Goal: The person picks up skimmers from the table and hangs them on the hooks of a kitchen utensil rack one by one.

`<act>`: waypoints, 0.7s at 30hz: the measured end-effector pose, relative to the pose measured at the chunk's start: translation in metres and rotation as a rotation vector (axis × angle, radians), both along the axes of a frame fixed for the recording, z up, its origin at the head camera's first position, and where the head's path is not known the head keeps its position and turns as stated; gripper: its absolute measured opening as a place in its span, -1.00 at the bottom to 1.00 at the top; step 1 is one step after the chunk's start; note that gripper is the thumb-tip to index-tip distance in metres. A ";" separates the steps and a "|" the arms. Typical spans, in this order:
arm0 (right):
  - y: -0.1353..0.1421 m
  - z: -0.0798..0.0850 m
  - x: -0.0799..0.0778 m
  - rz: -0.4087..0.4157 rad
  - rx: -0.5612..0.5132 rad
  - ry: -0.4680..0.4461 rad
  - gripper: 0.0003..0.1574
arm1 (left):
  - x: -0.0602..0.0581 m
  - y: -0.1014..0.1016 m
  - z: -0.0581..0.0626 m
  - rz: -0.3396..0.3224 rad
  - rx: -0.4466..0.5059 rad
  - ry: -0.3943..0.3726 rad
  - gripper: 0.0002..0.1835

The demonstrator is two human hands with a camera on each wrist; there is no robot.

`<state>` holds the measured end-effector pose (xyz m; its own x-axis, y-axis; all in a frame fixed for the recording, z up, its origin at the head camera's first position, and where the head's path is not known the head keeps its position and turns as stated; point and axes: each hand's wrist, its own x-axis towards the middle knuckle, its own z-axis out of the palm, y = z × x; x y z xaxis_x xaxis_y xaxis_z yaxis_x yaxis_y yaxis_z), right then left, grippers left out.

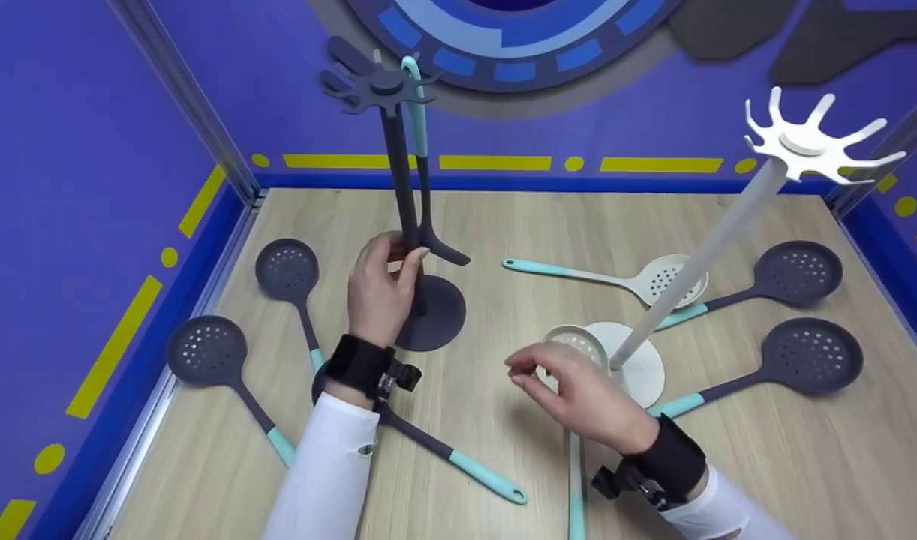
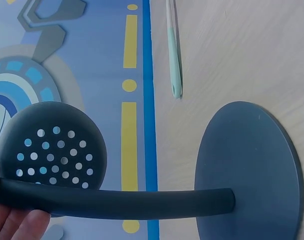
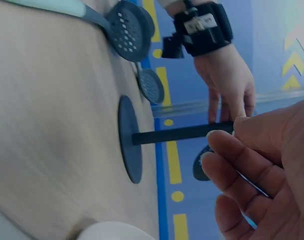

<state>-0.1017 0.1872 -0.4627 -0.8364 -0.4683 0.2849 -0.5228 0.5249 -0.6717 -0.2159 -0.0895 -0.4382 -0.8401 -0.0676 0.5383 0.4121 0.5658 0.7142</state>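
Note:
My left hand (image 1: 380, 292) grips the pole (image 2: 142, 204) of the dark utensil stand low down, above its round base (image 1: 440, 319). From the stand's top hangs a dark skimmer with a teal handle (image 1: 416, 124); its perforated head (image 2: 62, 145) is beside the pole, close to my left fingers. My right hand (image 1: 586, 397) holds nothing, fingers loosely bent and thumb near the index finger in the head view. Below it a white skimmer (image 1: 575, 337) lies beside the white stand's base (image 1: 642, 375), partly hidden by the hand.
The white stand (image 1: 744, 202) has bare hooks on top. Another white skimmer (image 1: 653, 281) lies behind its base. Dark skimmers (image 1: 811, 356) lie at the right, and more dark skimmers (image 1: 207, 349) at the left; one handle (image 1: 477, 472) extends from under the left wrist. Blue walls (image 1: 203, 150) enclose the table.

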 end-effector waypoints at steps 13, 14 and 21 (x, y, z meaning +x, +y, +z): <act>-0.009 -0.024 0.022 0.244 0.311 0.031 -0.75 | -0.001 0.001 0.000 0.005 0.012 -0.004 -0.70; -0.009 -0.024 0.022 0.256 0.317 0.032 -0.74 | -0.001 0.001 0.000 0.004 0.011 -0.003 -0.69; -0.022 -0.024 0.010 0.400 0.326 0.146 -0.67 | -0.001 0.001 -0.002 -0.011 0.018 0.004 -0.66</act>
<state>-0.0913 0.1657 -0.4868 -0.5368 -0.8261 0.1715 -0.8005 0.4345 -0.4127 -0.2169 -0.0882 -0.4399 -0.8387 -0.0678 0.5403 0.4212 0.5480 0.7227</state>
